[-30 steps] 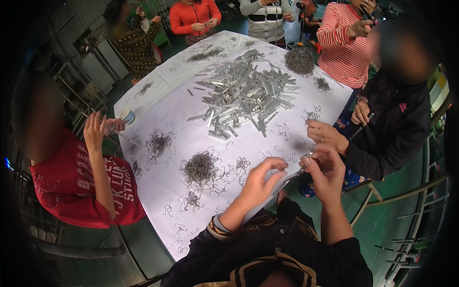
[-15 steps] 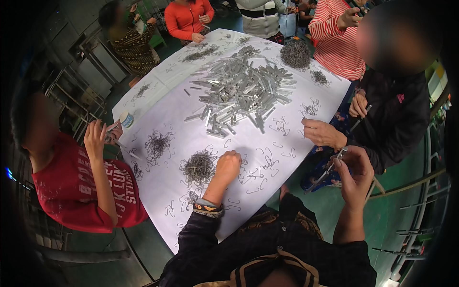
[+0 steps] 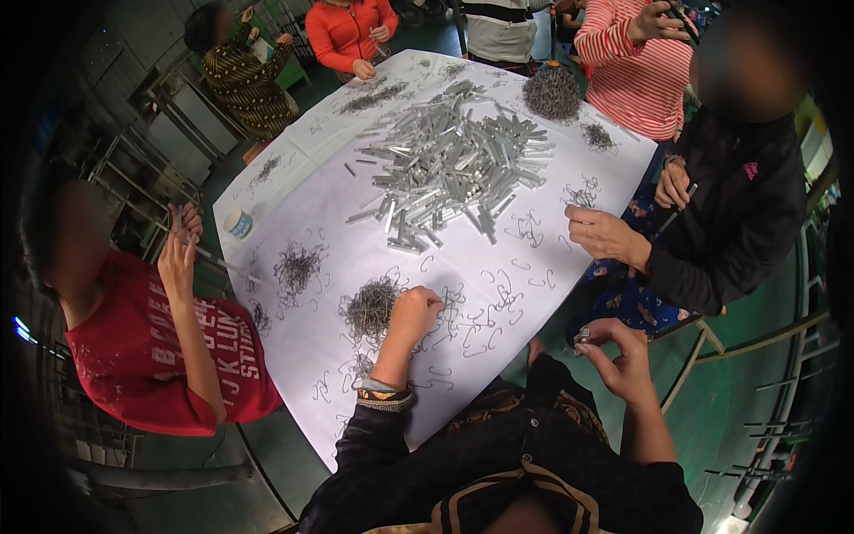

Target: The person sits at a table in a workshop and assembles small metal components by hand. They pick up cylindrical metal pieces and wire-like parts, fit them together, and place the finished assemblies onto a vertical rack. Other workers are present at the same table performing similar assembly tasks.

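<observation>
My left hand (image 3: 414, 313) rests low over the white table, just right of a dense heap of thin wire hooks (image 3: 372, 306). Its fingers are closed, and what they pinch, if anything, is hidden. Off the table's near right edge, my right hand (image 3: 624, 358) grips a short silvery metal channel piece (image 3: 583, 338) between thumb and fingers. That piece is seen nearly end-on, so its length does not show. Loose S-shaped and curved wire hooks (image 3: 485, 334) lie scattered to the right of my left hand.
A large pile of silvery metal bars (image 3: 458, 169) covers the table's middle. More wire heaps (image 3: 551, 93) lie around the white table top (image 3: 347, 222). A small cup (image 3: 237, 222) stands at the left edge. Several co-workers sit or stand around, one with a hand (image 3: 609, 236) near mine.
My right hand has moved left and slightly down, turning the metal piece from a lengthwise view to nearly end-on. My left hand stays by the heap. The left co-worker's hands have shifted.
</observation>
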